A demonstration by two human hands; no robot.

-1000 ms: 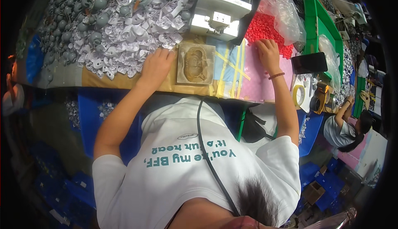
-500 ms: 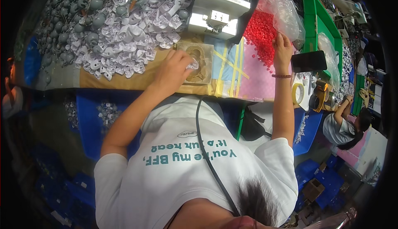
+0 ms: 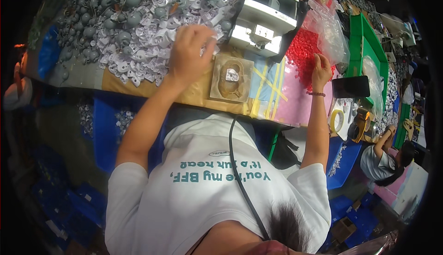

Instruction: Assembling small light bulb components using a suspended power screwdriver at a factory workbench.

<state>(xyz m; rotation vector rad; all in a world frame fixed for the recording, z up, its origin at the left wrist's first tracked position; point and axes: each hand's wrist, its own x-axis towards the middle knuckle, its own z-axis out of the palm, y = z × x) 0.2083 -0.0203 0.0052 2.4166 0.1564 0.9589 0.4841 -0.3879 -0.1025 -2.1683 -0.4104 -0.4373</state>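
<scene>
Left hand (image 3: 191,52) curled, fingers bent down onto the heap of thin grey-white plastic parts (image 3: 134,29) covering the far left of the tabletop (image 3: 138,86); what it grips, cannot tell. Right hand (image 3: 321,68) closed-fingered at the edge of the red pellet pile (image 3: 302,52) beside a crinkled clear bag (image 3: 330,29). Between the hands, near the front edge, a tan square fixture block (image 3: 231,78) with one shiny part (image 3: 232,75) seated in its recess. Boxy white machine (image 3: 265,17) behind it.

Left hand (image 3: 191,52) has left the tan mould (image 3: 232,78), moved up-left to the edge of the grey parts pile (image 3: 134,29). A small silver piece (image 3: 232,75) now sits in the mould. Right hand (image 3: 320,70) shifted deeper into the red beads (image 3: 302,52).
</scene>
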